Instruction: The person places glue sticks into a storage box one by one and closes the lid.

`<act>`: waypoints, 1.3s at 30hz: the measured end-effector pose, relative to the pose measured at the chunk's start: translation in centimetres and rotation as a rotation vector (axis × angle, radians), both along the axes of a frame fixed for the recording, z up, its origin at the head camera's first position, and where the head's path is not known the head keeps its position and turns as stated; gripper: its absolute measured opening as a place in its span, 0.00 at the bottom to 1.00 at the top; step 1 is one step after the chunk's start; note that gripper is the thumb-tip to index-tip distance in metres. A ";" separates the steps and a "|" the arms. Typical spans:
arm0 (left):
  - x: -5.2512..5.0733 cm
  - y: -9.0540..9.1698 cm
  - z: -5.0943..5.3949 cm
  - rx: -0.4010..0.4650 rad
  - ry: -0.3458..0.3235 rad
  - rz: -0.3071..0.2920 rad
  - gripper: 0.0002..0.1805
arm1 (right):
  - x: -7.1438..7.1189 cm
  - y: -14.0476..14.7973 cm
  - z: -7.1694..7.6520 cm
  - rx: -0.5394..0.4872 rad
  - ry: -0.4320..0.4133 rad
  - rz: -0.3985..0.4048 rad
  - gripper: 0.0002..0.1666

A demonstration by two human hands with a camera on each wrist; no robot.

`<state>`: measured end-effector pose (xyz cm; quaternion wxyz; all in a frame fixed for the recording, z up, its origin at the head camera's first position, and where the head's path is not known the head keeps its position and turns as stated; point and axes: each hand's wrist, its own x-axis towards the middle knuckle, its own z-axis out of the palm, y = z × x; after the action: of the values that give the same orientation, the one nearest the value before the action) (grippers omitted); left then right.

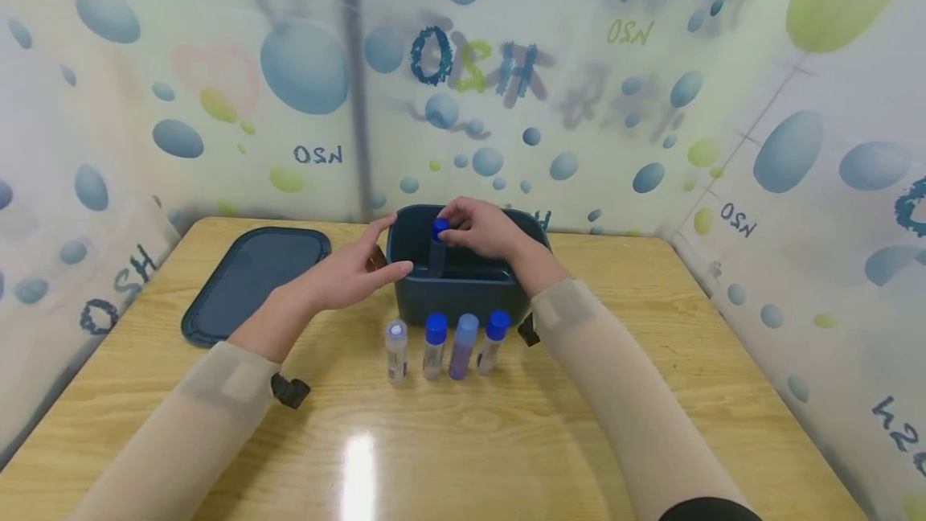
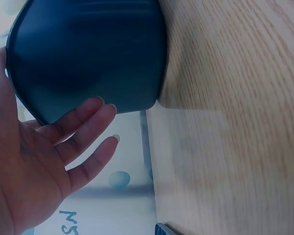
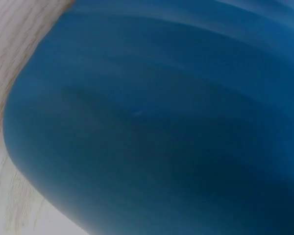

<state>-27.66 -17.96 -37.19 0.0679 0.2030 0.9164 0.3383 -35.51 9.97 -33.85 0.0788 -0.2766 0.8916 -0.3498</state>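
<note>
A dark blue rectangular bin [image 1: 463, 296] stands open-topped near the back of the table. My right hand [image 1: 481, 227] reaches over its rim and pinches the top of a small blue-capped bottle [image 1: 437, 252], held upright inside the bin. My left hand [image 1: 354, 268] is at the bin's left end, thumb and fingers spread around the corner. In the left wrist view, the fingers of the left hand [image 2: 54, 152] lie against or close beside the bin's wall [image 2: 103, 58]. The bin's wall [image 3: 152, 122] fills most of the right wrist view, hiding the right hand there.
Several small bottles stand in a row before the bin: a clear one with a pale top [image 1: 396, 352], blue-capped ones [image 1: 434, 348], and a purplish one with a light blue cap [image 1: 463, 348]. A dark blue lid [image 1: 253, 280] lies at the left. Patterned curtains [image 1: 463, 103] surround the table.
</note>
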 end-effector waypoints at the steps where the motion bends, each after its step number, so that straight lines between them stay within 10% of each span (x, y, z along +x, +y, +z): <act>1: 0.0 0.0 0.0 0.003 0.000 0.002 0.55 | 0.0 0.0 0.0 0.003 0.005 0.000 0.18; 39: 0.1 0.1 -0.3 0.021 0.005 -0.021 0.53 | 0.3 -0.2 0.0 0.005 -0.002 0.016 0.21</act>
<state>-27.54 -17.87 -37.53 0.0669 0.2142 0.9108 0.3464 -35.19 9.77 -33.87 0.0832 -0.2830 0.8901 -0.3474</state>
